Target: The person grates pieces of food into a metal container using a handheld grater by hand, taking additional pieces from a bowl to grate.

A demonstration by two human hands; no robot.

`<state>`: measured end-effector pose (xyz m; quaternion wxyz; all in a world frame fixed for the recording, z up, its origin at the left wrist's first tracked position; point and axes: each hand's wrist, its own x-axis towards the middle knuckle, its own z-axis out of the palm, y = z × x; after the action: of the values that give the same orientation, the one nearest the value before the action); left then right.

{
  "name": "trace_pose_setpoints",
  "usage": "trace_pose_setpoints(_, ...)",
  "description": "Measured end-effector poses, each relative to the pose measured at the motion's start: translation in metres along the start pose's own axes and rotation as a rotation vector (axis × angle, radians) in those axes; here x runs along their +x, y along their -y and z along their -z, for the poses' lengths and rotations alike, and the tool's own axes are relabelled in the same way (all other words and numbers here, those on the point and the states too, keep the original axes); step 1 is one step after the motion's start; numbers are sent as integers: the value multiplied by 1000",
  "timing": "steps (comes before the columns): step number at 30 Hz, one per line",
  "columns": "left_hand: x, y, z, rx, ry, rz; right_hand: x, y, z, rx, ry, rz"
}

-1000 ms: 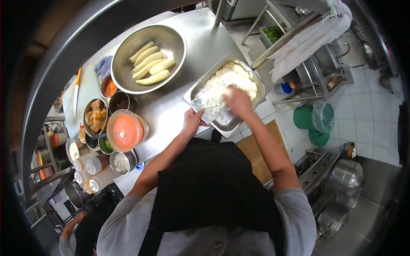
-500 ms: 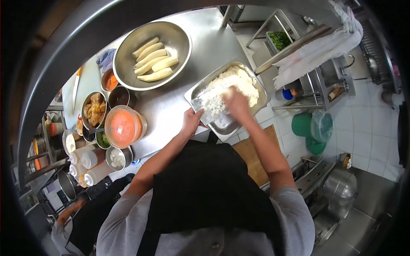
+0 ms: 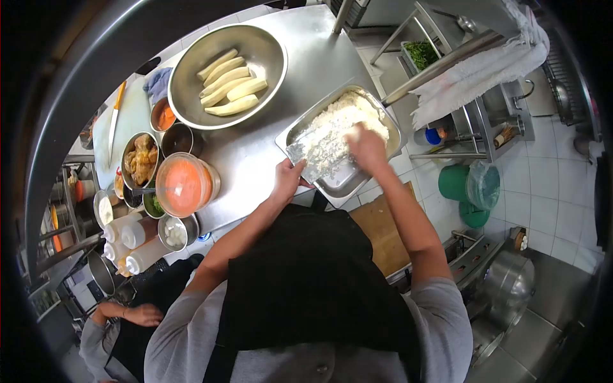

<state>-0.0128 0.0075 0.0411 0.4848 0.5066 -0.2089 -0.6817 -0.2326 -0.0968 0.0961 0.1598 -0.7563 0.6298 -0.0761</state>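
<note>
A steel tray (image 3: 397, 148) at the table's right edge holds a heap of pale, crumbly shreds (image 3: 345, 118). Over its near left corner lies a flat metal grater (image 3: 311, 172), partly covered with shreds. My left hand (image 3: 287, 181) grips the grater's near edge, thumb on top. Above the grater and shreds, my right hand (image 3: 368, 152) is closed, fingers pointing up and left. Something pale shows at its fingertips, mostly hidden by the hand. Left of the tray, a large steel bowl (image 3: 271, 54) holds several peeled, banana-shaped pieces (image 3: 225, 81).
On the left stand a tub of orange liquid (image 3: 184, 185), small food bowls, squeeze bottles (image 3: 145, 254) and a knife (image 3: 113, 131) on a cutting board. A white cloth (image 3: 476, 86) hangs on a rail at right. A co-worker's hand (image 3: 143, 315) is at lower left.
My right hand has shifted slightly right and down over the grater, still closed. My left hand keeps its hold. The co-worker's hand has moved forward into clearer view.
</note>
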Motion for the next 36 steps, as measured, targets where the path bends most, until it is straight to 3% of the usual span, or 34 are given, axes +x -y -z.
trace_pose_setpoints(3, 2, -3, -1, 41, -14, -10, 11, 6, 14, -102, -32, -115)
trace_pose_setpoints(6, 5, -3, 0, -8, 8, -37, -45, 68, 2, 99, -26, 426)
trace_pose_setpoints(7, 3, -1, 2, 27, 4, -46, -41, 57, -9, 115, -18, 432)
trace_pose_setpoints(9, 0, 3, 4, 15, -22, -10, -15, 8, -30, 52, -113, 205)
trace_pose_setpoints(11, -6, -3, 0, -7, -4, -35, 12, -7, 9, 42, -1, -108)
trace_pose_setpoints(14, 1, -8, 4, 12, -30, -13, -3, 22, -7, 59, 65, -28)
trace_pose_setpoints(15, 5, -6, 6, 20, -12, -9, -22, 53, -4, -51, 80, 110)
trace_pose_setpoints(17, -3, 0, 9, 28, 1, 20, -39, 57, -10, 103, -6, 423)
trace_pose_setpoints(19, -14, -1, 9, 20, -13, 36, -21, 14, -19, 50, -119, 228)
trace_pose_setpoints(20, -19, 2, 9, 20, -12, 44, -5, 9, 10, -25, 68, -38)
trace_pose_setpoints(21, -19, 2, 9, 5, -9, 32, 6, -3, 18, 30, -19, -72)
trace_pose_setpoints(23, -16, -1, 10, -7, 1, 17, -4, 1, -2, -70, -37, -40)
trace_pose_setpoints(25, -8, 1, 13, 2, -1, 17, -32, 39, -17, -9, 51, 211)
trace_pose_setpoints(28, -14, -5, 8, 27, -19, 36, -37, 40, -14, 77, 22, 226)
trace_pose_setpoints(30, -20, -4, 2, 14, -13, 26, -4, -9, -5, 62, -41, 45)
trace_pose_setpoints(32, -18, -2, 4, 42, -18, 27, 5, -5, 18, 26, 9, -131)
trace_pose_setpoints(33, -16, -4, 1, 39, -5, 21, -5, 0, -5, 57, -68, -22)
trace_pose_setpoints(35, -14, -7, 1, 24, -30, 18, -36, 56, -4, 48, 149, 190)
trace_pose_setpoints(36, -15, -8, 1, 24, -27, 22, -35, 53, -6, 49, 152, 190)
